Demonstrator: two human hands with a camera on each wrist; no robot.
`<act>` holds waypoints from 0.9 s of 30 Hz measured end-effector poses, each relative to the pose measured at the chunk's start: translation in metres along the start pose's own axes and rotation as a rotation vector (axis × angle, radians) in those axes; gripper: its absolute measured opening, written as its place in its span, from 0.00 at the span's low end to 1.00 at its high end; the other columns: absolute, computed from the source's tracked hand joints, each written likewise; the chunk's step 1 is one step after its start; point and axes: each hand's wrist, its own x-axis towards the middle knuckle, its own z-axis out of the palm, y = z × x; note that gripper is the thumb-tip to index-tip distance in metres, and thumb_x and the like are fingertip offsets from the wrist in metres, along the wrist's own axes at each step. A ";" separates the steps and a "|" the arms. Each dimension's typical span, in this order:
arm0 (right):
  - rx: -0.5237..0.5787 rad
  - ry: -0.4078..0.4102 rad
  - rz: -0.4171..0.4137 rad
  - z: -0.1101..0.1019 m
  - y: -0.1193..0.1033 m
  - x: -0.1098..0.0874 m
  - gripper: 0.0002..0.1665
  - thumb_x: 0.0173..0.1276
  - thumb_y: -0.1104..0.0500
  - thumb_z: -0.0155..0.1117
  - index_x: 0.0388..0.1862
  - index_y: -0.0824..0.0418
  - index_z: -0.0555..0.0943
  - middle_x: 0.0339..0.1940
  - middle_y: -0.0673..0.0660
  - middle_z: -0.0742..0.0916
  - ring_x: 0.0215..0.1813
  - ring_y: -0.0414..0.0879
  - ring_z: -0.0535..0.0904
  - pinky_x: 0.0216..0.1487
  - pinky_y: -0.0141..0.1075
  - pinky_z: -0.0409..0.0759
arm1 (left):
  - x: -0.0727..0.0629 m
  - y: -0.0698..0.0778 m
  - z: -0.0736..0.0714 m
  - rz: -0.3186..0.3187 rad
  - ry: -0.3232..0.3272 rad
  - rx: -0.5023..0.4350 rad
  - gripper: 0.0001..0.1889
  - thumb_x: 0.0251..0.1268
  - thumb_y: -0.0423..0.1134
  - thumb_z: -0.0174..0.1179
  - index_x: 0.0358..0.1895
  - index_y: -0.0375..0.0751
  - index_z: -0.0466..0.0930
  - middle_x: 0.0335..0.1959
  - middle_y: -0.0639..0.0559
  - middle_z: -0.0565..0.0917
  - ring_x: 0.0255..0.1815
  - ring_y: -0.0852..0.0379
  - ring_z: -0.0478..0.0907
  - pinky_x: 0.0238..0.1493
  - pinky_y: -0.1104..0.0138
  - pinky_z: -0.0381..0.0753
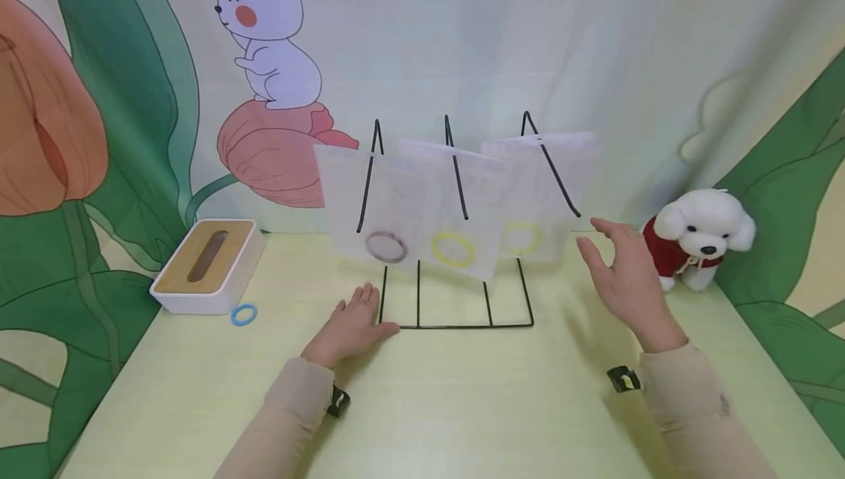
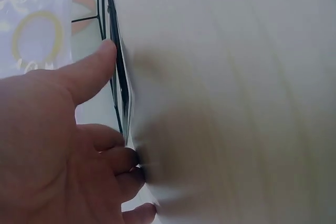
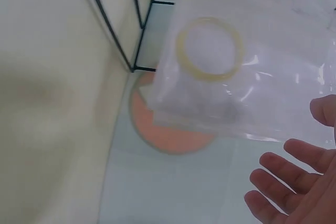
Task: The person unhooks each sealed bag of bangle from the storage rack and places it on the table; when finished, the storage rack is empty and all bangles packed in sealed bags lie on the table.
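Note:
A black wire rack stands on the table with three prongs pointing forward. Clear plastic bags hang from them: the left bag has a brownish ring in it, while the middle bag and the right bag each hold a yellow ring. My left hand rests on the tabletop at the rack's front left corner, its thumb stretched along the base wire; contact is hard to tell. My right hand is raised beside the right prong's tip, fingers spread and holding nothing.
At the left stands a white tissue box with a wooden lid, and a blue ring lies near it. A white plush dog in red sits at the right. A printed curtain hangs behind the table.

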 end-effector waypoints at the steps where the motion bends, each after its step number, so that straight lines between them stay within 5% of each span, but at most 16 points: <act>1: 0.010 0.014 -0.002 -0.002 -0.002 0.003 0.33 0.76 0.46 0.53 0.67 0.71 0.70 0.62 0.69 0.75 0.63 0.65 0.67 0.60 0.60 0.64 | 0.000 0.001 0.000 -0.001 0.005 -0.006 0.44 0.71 0.58 0.53 0.75 0.28 0.47 0.77 0.36 0.46 0.78 0.40 0.41 0.74 0.45 0.43; 13: 0.113 0.125 -0.009 -0.006 -0.011 0.022 0.28 0.77 0.50 0.52 0.67 0.66 0.71 0.61 0.66 0.76 0.61 0.61 0.71 0.57 0.57 0.69 | 0.004 0.003 -0.001 -0.002 0.011 0.001 0.40 0.72 0.56 0.53 0.77 0.36 0.50 0.77 0.37 0.47 0.78 0.40 0.42 0.72 0.41 0.43; 18: 0.148 0.180 -0.007 -0.005 -0.016 0.026 0.27 0.76 0.49 0.53 0.65 0.65 0.73 0.59 0.64 0.78 0.60 0.57 0.72 0.56 0.45 0.70 | 0.004 0.003 -0.001 -0.005 -0.009 0.017 0.39 0.72 0.55 0.52 0.76 0.35 0.52 0.78 0.37 0.47 0.78 0.39 0.41 0.71 0.40 0.43; 24: 0.197 0.254 0.030 -0.005 -0.026 0.036 0.28 0.75 0.48 0.53 0.67 0.63 0.71 0.57 0.62 0.78 0.58 0.56 0.74 0.57 0.49 0.72 | 0.005 0.005 0.000 -0.022 -0.017 0.027 0.39 0.72 0.53 0.53 0.75 0.32 0.52 0.78 0.40 0.48 0.78 0.42 0.43 0.68 0.33 0.41; 27: 0.218 0.273 0.057 -0.007 -0.030 0.042 0.29 0.75 0.47 0.53 0.69 0.60 0.69 0.57 0.61 0.77 0.58 0.55 0.74 0.57 0.43 0.72 | 0.005 0.005 0.000 -0.034 -0.017 0.027 0.39 0.72 0.53 0.54 0.75 0.32 0.51 0.78 0.41 0.47 0.78 0.44 0.43 0.67 0.32 0.40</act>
